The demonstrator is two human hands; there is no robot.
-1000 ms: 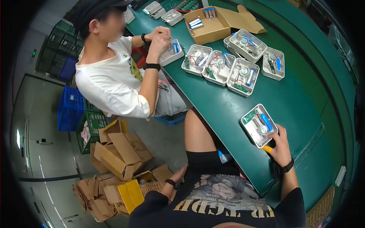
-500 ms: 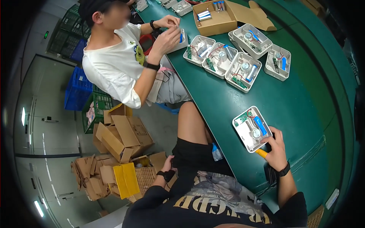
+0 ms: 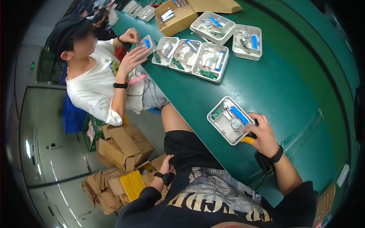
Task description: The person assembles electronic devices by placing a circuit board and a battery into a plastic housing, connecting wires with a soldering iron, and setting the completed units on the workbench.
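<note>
With its fingers hooked over the near right wall, my right hand [image 3: 263, 133] grips a white plastic housing [image 3: 227, 134] on the green table. Inside this open tray are a blue battery cell [image 3: 239, 114], a round silver part [image 3: 235, 124], a small green circuit board [image 3: 218, 113] and thin wires. A yellow cover sits on one digit of that hand, under the housing's edge. My left hand [image 3: 165, 165] is down at my side against my black shorts [image 3: 188, 146], its fingers mostly hidden there.
Several similar housings [image 3: 210, 62] stand farther along the green table [image 3: 273, 91]. Behind them is a cardboard box [image 3: 176, 23] with cells. At the far left a co-worker [image 3: 97, 81] handles another housing [image 3: 146, 45]. Cartons [image 3: 127, 146] lie on the floor; a black device [image 3: 265, 163] is beside my right wrist.
The view has shifted, so the table's things appear farther left. My right hand keeps its grip on the housing. The co-worker's hands have moved apart and lower, beside their housing.
</note>
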